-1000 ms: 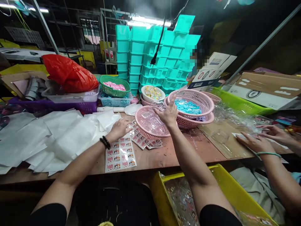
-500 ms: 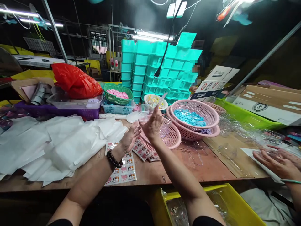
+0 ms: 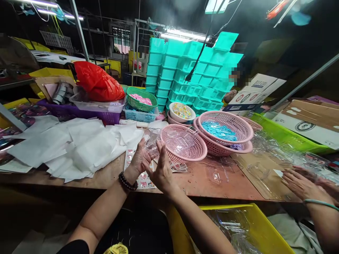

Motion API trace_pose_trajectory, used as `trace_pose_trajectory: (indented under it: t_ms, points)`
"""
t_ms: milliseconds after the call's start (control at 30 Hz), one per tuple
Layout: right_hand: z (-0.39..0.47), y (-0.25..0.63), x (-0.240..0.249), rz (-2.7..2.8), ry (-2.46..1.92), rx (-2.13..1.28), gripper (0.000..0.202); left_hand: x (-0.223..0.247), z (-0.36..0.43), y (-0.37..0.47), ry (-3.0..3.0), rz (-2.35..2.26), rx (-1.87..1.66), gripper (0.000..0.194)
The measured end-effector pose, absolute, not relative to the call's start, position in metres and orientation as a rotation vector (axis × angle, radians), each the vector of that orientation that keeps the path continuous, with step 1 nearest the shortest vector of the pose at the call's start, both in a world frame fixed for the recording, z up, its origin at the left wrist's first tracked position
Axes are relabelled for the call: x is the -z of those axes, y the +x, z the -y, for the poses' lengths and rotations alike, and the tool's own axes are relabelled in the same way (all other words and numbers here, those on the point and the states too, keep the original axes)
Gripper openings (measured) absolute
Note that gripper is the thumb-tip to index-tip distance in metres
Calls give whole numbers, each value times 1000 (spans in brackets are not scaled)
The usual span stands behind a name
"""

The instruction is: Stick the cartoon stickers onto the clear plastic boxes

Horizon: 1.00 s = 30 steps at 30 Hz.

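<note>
My left hand (image 3: 137,161), with a dark bead bracelet at its wrist, is raised over the table's front part. A thin clear plastic piece (image 3: 153,138) shows between its raised thumb and bent fingers; its full outline is hard to make out. My right hand (image 3: 162,171) is close on the right, fingers stretched upward and thumb apart, near the left fingertips. Beneath both hands lies a sheet of cartoon stickers (image 3: 144,184), partly covered. Just beyond them stands a pink basket (image 3: 197,154) with clear plastic pieces (image 3: 182,141) in it.
White sheets (image 3: 87,151) cover the left of the table. Pink baskets (image 3: 225,144) with blue pieces stand to the right. A yellow bin (image 3: 267,225) sits below the table's edge. A co-worker's hands (image 3: 304,181) work at the far right. Turquoise bins (image 3: 190,70) are stacked behind.
My hands have come down and nearer to me, away from the pink basket. The right hand has moved left. The view has turned slightly left, and the co-worker's hands lie flatter.
</note>
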State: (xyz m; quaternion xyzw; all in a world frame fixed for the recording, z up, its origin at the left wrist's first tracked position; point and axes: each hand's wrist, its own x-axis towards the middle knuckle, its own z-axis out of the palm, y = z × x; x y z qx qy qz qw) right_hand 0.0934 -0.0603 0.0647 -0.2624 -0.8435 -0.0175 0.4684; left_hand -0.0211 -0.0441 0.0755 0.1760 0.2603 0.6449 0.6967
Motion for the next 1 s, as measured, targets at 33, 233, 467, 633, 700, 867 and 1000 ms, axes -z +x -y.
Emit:
trace_pose_trajectory:
  t_ms: [33,233,467,633,700,867,1000]
  points:
    - [68,93,-65,2053,-643,-32,104,-75,46,-23,359,-576,-1469,57]
    - [85,89,-66,1942,-615,-495,91,-68,54,-33,311,-639,-1535,37]
    - [83,92,-67,1882,-573,-771,82,-60,60,-36,353,-641,-1811,44]
    - [79,117,-106,1674,-673,-627,26,-58,69,-58,425,-643,-1653,58]
    - [74,127,-124,1637,-746,-744,13,-55,75,-68,458,-653,-1507,58]
    - [58,128,-132,1637,-957,-1414,36,-46,86,-74,383,-682,-1340,49]
    - [48,118,-117,1577,-1077,-1514,44,-46,88,-65,338,-695,-1310,36]
